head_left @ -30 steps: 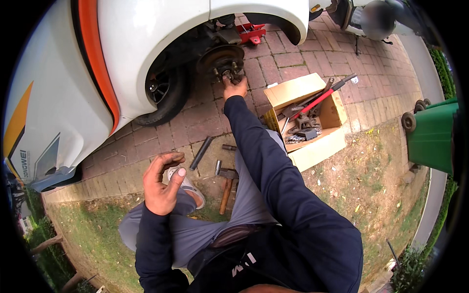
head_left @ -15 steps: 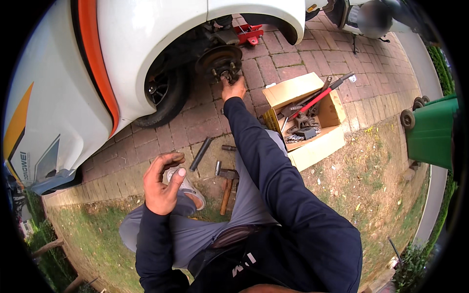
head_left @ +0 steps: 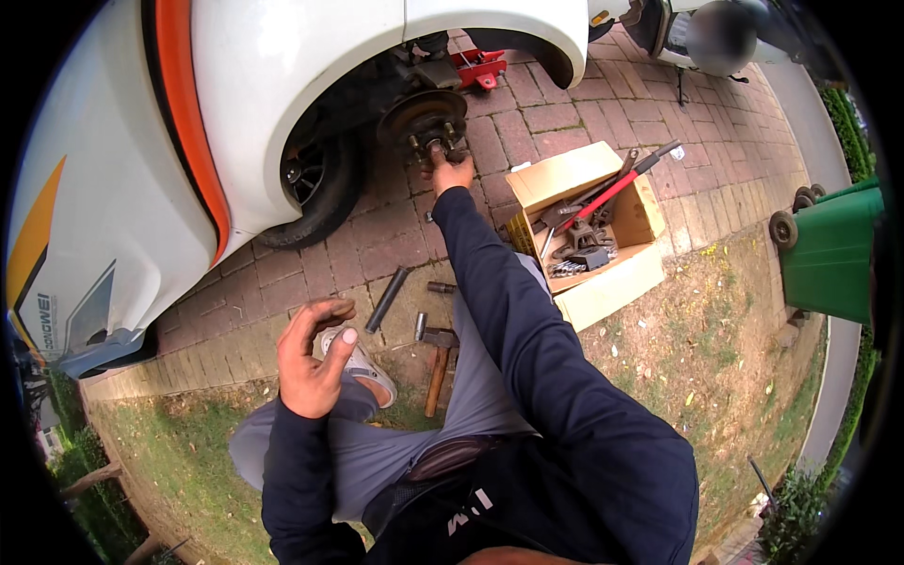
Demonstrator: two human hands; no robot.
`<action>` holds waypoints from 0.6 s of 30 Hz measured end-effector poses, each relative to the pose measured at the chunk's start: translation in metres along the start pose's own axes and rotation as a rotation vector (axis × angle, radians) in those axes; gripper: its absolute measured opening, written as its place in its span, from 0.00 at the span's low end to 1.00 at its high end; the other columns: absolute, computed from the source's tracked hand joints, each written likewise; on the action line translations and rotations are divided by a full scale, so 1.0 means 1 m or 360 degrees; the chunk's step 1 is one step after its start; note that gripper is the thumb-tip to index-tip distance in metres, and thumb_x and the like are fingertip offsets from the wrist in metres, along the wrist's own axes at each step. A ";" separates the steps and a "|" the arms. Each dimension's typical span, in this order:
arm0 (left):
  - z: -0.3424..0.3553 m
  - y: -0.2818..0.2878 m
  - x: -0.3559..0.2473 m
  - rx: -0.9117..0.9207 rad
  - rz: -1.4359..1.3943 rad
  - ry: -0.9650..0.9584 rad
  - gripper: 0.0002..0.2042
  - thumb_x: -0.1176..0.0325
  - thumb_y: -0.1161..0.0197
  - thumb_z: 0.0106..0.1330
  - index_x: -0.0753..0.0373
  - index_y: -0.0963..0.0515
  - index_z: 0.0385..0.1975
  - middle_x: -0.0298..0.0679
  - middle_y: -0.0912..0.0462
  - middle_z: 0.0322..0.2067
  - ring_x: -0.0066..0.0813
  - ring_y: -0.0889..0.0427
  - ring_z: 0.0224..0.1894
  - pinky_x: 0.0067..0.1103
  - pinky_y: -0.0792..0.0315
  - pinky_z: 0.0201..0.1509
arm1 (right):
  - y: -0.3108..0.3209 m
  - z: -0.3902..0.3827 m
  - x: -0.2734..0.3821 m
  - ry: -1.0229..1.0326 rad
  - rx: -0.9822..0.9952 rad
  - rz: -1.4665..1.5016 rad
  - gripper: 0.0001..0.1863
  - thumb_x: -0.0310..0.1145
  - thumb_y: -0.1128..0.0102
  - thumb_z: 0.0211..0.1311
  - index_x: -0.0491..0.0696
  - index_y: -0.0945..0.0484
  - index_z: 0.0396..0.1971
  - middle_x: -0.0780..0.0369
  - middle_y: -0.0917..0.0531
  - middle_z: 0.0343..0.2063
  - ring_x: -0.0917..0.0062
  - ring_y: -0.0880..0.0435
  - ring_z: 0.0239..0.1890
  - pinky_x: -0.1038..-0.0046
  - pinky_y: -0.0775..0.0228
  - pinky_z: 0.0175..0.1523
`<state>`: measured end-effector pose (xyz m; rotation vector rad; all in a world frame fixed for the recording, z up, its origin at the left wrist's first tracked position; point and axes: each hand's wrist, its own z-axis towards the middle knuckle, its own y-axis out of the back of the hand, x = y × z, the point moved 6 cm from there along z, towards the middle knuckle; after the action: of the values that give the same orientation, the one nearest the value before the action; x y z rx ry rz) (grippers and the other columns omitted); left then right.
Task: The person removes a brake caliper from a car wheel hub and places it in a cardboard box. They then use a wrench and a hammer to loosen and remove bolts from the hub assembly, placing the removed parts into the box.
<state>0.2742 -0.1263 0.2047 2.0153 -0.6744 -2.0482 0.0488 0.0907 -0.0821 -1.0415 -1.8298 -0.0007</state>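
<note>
My right hand (head_left: 450, 169) reaches to the rusty wheel hub (head_left: 405, 121) with studs, under a white vehicle's wheel arch (head_left: 226, 85); its fingers close round the centre fitting, partly hidden by them. My left hand (head_left: 315, 358) hangs open with curved fingers, thumb apart, above my foot, holding nothing. On the paving between my legs lie a wooden-handled hammer (head_left: 439, 367), a black metal tube (head_left: 386, 298), a short dark socket-like piece (head_left: 441, 287) and a small silver cylinder (head_left: 420, 327). An open cardboard box (head_left: 607, 297) at my right holds several tools and a red-handled bar (head_left: 612, 191).
A red jack (head_left: 478, 68) sits behind the hub, a dark tyre (head_left: 325, 212) inside the arch. A scooter (head_left: 650, 24) stands at the back right, a green wheeled bin (head_left: 829, 268) at the far right. Brick paving (head_left: 734, 160) borders patchy grass (head_left: 706, 395) under my legs.
My right fingers have shifted slightly at the hub's centre, now bent more round it. My left hand has barely moved.
</note>
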 end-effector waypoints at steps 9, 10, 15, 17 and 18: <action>-0.006 0.009 -0.007 -0.0089 0.0110 -0.0051 0.15 0.72 0.32 0.63 0.71 0.22 0.48 0.47 0.18 0.43 0.37 0.17 0.48 0.27 0.26 0.55 | 0.002 0.010 -0.006 -0.0013 -0.0059 0.0062 0.23 0.31 0.30 0.61 0.40 0.33 0.48 0.53 0.17 0.35 0.66 0.16 0.26 0.67 0.22 0.28; -0.005 0.007 -0.009 -0.0079 0.0128 -0.0073 0.15 0.72 0.32 0.63 0.71 0.22 0.48 0.47 0.18 0.43 0.38 0.17 0.48 0.27 0.26 0.55 | 0.005 0.011 0.000 0.0028 -0.0050 0.0002 0.22 0.31 0.29 0.60 0.40 0.32 0.46 0.53 0.17 0.35 0.66 0.16 0.27 0.66 0.22 0.31; 0.000 0.004 -0.011 -0.0018 0.0219 -0.0099 0.15 0.69 0.34 0.65 0.71 0.22 0.48 0.46 0.18 0.45 0.35 0.18 0.49 0.27 0.27 0.57 | 0.012 0.004 0.035 0.0921 -0.0261 -0.1023 0.20 0.31 0.26 0.56 0.41 0.29 0.40 0.54 0.16 0.34 0.64 0.14 0.35 0.63 0.24 0.45; 0.002 0.003 -0.011 -0.0046 0.0187 -0.0111 0.16 0.70 0.32 0.63 0.70 0.22 0.48 0.47 0.18 0.44 0.40 0.17 0.48 0.27 0.27 0.55 | 0.018 0.017 0.031 0.0955 -0.0240 -0.1049 0.20 0.30 0.27 0.55 0.41 0.29 0.41 0.53 0.16 0.34 0.61 0.14 0.38 0.62 0.25 0.47; 0.002 0.001 -0.012 -0.0058 0.0171 -0.0118 0.16 0.71 0.30 0.61 0.69 0.22 0.47 0.48 0.18 0.44 0.42 0.17 0.47 0.27 0.26 0.54 | 0.022 0.022 0.030 0.0972 -0.0231 -0.1063 0.20 0.30 0.27 0.55 0.41 0.30 0.41 0.52 0.16 0.35 0.59 0.14 0.39 0.61 0.25 0.47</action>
<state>0.2725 -0.1214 0.2160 1.8495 -0.7364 -2.0663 0.0427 0.1335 -0.0808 -0.4033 -1.5296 -0.7752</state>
